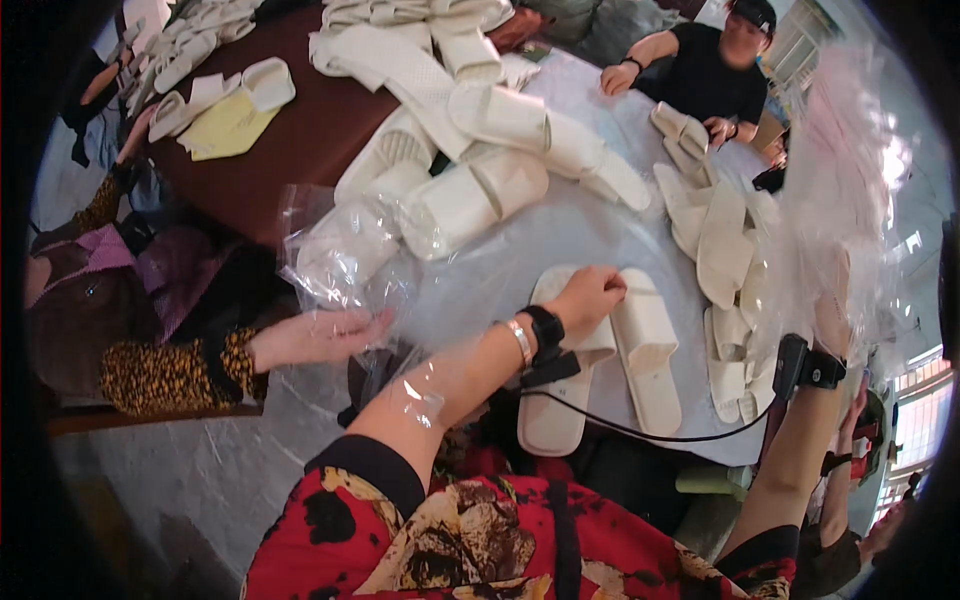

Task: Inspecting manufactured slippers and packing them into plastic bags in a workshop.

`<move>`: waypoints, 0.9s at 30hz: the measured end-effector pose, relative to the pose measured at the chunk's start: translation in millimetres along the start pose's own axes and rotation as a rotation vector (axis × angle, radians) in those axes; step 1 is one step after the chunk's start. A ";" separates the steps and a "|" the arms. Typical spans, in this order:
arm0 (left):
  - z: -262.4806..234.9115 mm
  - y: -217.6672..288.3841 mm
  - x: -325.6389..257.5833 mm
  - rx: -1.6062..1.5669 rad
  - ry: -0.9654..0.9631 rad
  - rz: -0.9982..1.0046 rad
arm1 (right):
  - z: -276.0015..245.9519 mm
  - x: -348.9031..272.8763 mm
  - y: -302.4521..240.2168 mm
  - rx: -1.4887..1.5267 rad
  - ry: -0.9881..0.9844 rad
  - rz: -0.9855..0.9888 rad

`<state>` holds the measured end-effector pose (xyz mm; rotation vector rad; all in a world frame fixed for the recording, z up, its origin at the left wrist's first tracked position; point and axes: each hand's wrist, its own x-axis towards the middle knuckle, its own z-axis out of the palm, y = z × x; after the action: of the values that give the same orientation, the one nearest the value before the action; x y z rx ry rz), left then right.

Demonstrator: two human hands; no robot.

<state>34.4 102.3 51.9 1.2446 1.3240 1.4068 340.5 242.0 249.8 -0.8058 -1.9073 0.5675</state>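
Observation:
A pair of white slippers lies side by side in front of me: the left slipper (552,415) and the right slipper (650,345). Over their far ends is my left hand (588,300), its fingers curled closed. What they pinch, if anything, is hidden. My right hand (835,285) is raised at the right, mostly behind crinkled clear plastic. It grips the clear plastic bag (835,150), which stands up high above it; the fingers are blurred behind the film.
More white slippers (475,200) are heaped across the table (600,235), with another row (725,240) at right. A co-worker's hand (325,335) reaches in from the left beside a bagged slipper (345,245). Another person (715,75) sits opposite. A black cable (660,437) crosses near the slippers.

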 end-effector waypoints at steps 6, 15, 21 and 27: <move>-6.7 -18.1 0.3 0.046 -0.027 0.039 | 209.0 11.9 -114.4 -0.150 -0.278 -0.760; -1.7 -32.3 -15.7 0.043 0.051 0.454 | 371.8 -47.9 -151.8 -0.564 -0.641 -1.208; -17.6 -55.8 -22.4 -0.034 0.105 0.392 | 373.6 -62.8 -140.1 -0.416 -1.012 -1.016; -10.8 -87.3 -31.2 -0.102 0.155 0.320 | 319.2 -61.7 -173.7 -0.196 -1.338 -0.753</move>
<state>23.9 79.6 -38.0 1.3433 1.1730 1.8037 23.0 64.1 191.6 0.4228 -3.2459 0.4451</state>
